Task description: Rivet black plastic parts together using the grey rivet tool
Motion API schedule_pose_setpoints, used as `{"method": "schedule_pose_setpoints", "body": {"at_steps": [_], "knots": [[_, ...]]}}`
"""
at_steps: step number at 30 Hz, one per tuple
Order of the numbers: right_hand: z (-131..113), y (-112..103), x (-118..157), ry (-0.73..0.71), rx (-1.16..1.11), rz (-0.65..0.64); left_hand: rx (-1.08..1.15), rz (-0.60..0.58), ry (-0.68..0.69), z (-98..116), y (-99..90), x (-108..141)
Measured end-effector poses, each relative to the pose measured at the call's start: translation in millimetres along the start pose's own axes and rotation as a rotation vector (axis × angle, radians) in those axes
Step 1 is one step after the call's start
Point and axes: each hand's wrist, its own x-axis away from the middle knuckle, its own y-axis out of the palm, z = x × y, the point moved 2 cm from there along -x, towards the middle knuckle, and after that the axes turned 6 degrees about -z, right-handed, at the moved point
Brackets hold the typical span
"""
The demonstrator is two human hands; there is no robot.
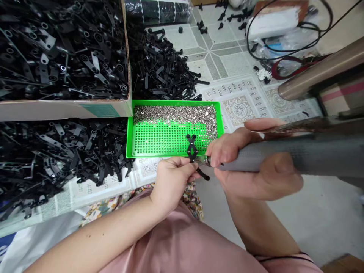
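My left hand [173, 182] pinches a small black linkage [192, 146] made of crossed arms joined by silvery screws, with one arm pointing down to the right. My right hand [250, 163] is wrapped round a grey cylindrical power screwdriver [273, 151]. Its metal tip [204, 160] meets the linkage beside my left fingertips. Just beyond both hands lies a green perforated tray [129, 138]; small silvery screws [173, 113] are heaped along its far and right sides. The linkage's upper end is over the tray's near part.
A cardboard box [65, 109] full of black metal parts stands at the left. Loose black parts [167, 68] are piled behind and in front of it. Cables [292, 57], plastic bags and a brown tube [318, 68] are at the right.
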Motion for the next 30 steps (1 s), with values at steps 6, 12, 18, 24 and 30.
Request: {"method": "schedule_pose_setpoints", "body": {"at_steps": [6,12,18,24,30], "knots": [[-2.9,-1.1,0.3,0.007,0.029,0.028,0.013,0.007,0.005,-1.5,-0.2,-0.2],[0.5,1.4,-0.1,0.021,0.036,0.03,-0.009,0.01,-0.018,0.1,1.3,0.8],[-1.7,6.1,0.0,0.01,0.059,0.016,-0.007,0.004,-0.001,-2.9,0.8,-0.5],[0.3,7.1,0.9,0.032,0.151,-0.063,0.011,-0.002,0.018,-4.9,-0.7,-1.3],[-6.3,1.2,6.4,0.067,0.204,-0.131,0.056,-0.031,0.022,-5.2,3.3,-4.9]]}}
